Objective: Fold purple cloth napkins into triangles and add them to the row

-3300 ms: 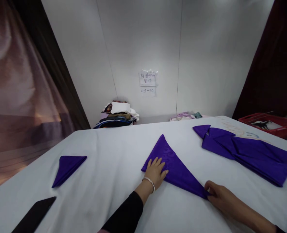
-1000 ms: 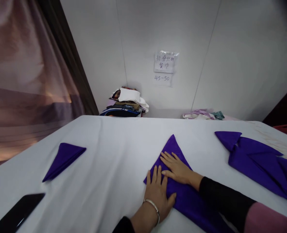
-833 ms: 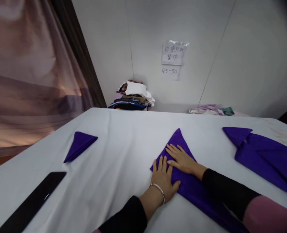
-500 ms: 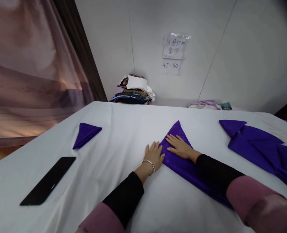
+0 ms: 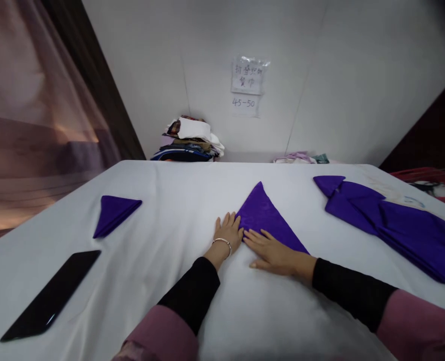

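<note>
A purple napkin (image 5: 264, 215) folded into a triangle lies in the middle of the white table (image 5: 177, 210). My left hand (image 5: 228, 231), with a silver bracelet at the wrist, lies flat with fingers spread at the napkin's left corner. My right hand (image 5: 273, 250) lies flat, fingers stretched out, on the napkin's near edge. Neither hand grips anything.
A small folded purple napkin (image 5: 113, 214) lies at the left. A pile of purple napkins (image 5: 391, 225) lies at the right. A black phone (image 5: 51, 295) sits near the front left edge. Stacked clothes (image 5: 188, 140) and a red basket (image 5: 433, 186) stand beyond the table.
My right hand has slid from the napkin's upper part back to its near edge. My left hand has moved off the cloth to its left corner. The napkin's long right tail no longer shows.
</note>
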Tool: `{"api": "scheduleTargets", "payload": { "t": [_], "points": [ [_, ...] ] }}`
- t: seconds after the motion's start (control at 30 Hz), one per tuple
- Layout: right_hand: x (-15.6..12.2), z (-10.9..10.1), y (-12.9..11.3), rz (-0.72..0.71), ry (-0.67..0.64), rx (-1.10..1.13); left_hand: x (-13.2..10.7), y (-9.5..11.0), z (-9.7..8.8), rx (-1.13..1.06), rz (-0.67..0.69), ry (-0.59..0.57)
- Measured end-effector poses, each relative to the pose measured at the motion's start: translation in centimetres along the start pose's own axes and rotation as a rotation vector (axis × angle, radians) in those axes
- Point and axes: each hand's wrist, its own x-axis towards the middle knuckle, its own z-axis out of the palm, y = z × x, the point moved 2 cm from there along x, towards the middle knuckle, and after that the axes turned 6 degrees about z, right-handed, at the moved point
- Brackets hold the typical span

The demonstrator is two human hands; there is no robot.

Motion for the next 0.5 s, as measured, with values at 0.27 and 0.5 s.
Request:
{"api": "scheduleTargets", "payload": {
  "t": [0.27,0.5],
  "points": [
    [-9.8,2.0,0.7,0.130,0.103,-0.007,0.5,-0.1,-0.1,0.029,0.004,-0.003],
    [-17.6,3.4,2.6,0.273,0.154,-0.020,0.5,0.0,-0.5,0.045,0.002,-0.009]
  ]
}}
